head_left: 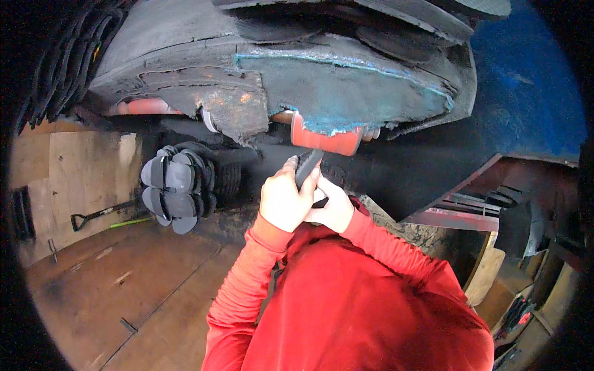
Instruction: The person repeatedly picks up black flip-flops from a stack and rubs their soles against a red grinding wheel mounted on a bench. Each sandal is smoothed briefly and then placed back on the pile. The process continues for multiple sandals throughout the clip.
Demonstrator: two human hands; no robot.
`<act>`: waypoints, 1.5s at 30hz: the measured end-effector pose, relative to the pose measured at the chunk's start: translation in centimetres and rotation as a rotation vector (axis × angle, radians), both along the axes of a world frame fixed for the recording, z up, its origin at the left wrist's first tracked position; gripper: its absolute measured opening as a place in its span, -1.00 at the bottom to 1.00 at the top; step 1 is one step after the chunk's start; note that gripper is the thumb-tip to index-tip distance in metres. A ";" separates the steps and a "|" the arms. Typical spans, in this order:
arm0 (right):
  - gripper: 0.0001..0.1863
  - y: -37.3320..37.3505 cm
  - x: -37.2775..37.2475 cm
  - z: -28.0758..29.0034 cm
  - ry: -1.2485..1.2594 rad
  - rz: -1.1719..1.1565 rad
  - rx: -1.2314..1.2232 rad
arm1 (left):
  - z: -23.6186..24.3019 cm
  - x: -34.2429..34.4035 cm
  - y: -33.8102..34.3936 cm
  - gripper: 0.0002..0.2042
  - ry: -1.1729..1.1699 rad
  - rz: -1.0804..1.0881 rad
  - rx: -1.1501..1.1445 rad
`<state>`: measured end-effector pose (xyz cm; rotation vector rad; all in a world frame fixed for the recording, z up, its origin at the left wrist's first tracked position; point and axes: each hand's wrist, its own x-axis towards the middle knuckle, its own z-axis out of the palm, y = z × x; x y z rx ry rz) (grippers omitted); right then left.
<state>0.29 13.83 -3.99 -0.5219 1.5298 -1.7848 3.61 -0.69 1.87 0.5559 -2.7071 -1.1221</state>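
In front of my body, both hands grip a dark grey sandal sole (309,167), which stands tilted edge-on. Its upper end meets, or comes very close to, the lower edge of an orange-red sanding roller (327,140). My left hand (284,196) is closed round the sole's left side. On the other side, my right hand (333,205) pinches it with bent fingers; part of that grip is hidden. Above the roller hangs a dusty, teal-edged cloth flap (346,93) on the grey machine housing (179,49).
Grey strapped sandals (176,179) hang or stand in stacks at the left. More dark soles (408,21) lie on top of the machine. A second orange roller (148,106) shows at its left. A black-handled tool (80,221) leans by the wooden wall; wooden shelving (486,272) stands right.
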 end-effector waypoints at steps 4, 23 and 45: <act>-0.18 0.1 -1.7 -0.9 -0.195 0.027 0.018 | -1.3 -2.6 0.2 -0.58 -0.170 -0.028 0.027; -0.04 1.1 1.0 4.1 1.107 -0.129 0.685 | -3.8 2.3 2.7 -0.57 0.327 0.026 0.930; 0.04 -2.2 1.1 1.1 0.643 -0.245 0.297 | -1.1 0.6 -0.7 -0.65 0.212 0.105 0.188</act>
